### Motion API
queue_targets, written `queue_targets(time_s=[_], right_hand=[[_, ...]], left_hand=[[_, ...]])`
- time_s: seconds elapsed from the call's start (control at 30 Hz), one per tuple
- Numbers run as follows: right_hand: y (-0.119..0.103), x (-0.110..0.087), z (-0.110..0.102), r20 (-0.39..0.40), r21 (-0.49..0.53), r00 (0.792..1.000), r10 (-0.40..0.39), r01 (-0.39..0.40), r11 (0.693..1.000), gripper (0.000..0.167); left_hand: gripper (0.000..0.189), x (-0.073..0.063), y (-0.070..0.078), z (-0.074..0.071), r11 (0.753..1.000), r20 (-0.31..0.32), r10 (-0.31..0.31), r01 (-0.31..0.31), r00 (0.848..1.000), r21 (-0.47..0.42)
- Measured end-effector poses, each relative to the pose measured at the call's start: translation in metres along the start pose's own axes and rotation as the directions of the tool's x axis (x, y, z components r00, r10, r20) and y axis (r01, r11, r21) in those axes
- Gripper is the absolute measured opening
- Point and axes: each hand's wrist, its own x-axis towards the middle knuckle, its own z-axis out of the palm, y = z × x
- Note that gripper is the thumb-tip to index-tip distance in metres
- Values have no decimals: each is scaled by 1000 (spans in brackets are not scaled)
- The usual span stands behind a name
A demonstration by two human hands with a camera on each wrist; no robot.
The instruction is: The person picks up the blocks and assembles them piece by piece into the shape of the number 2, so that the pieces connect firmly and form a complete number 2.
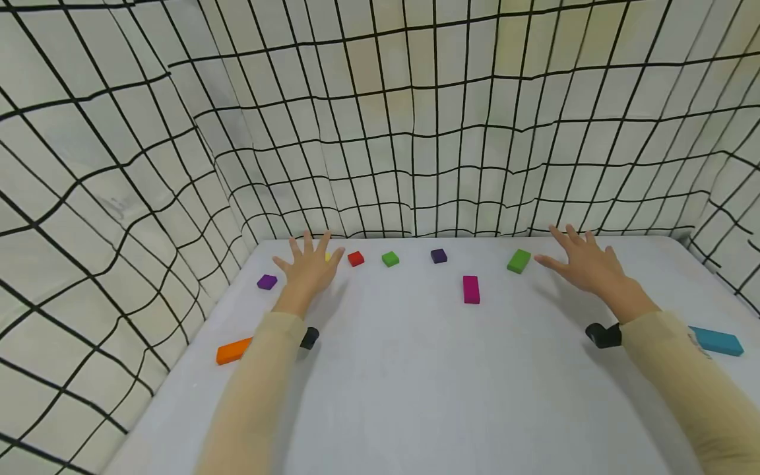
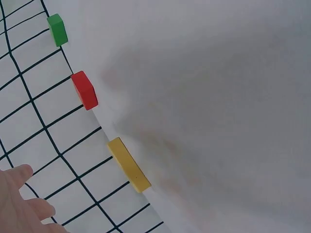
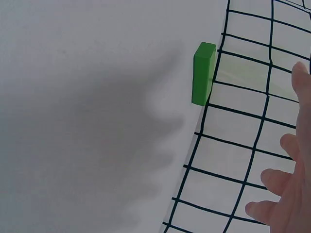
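In the head view my left hand hovers over the far left of the white table, fingers spread and holding nothing. It partly covers a yellow block, which the left wrist view shows whole. Close by lie a red block and a purple block. My right hand is raised over the far right, fingers also spread, with nothing in it. Left of its thumb lies a green block, seen standing out alone in the right wrist view. Shadows of both hands fall on the tabletop.
A small green block, a dark purple block and a magenta block lie along the middle back. An orange block and a blue block are partly behind the sleeves. Black-gridded white walls enclose the table's back and sides.
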Motion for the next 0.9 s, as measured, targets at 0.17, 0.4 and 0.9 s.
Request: queue_targets(time_s=[0.17, 0.4, 0.9], right_hand=[[-1, -9, -3, 1, -12, 1000, -14, 14, 1000, 95], [3, -22, -5, 4, -18, 1000, -18, 18, 1000, 94], [20, -48, -9, -9, -66, 999, -37, 36, 997, 89]], left_hand=[[72, -3, -2, -2, 1000, 5, 11, -11, 1000, 16], [73, -9, -6, -5, 999, 12, 37, -38, 999, 35], [72, -26, -11, -9, 994, 25, 96, -97, 995, 50]])
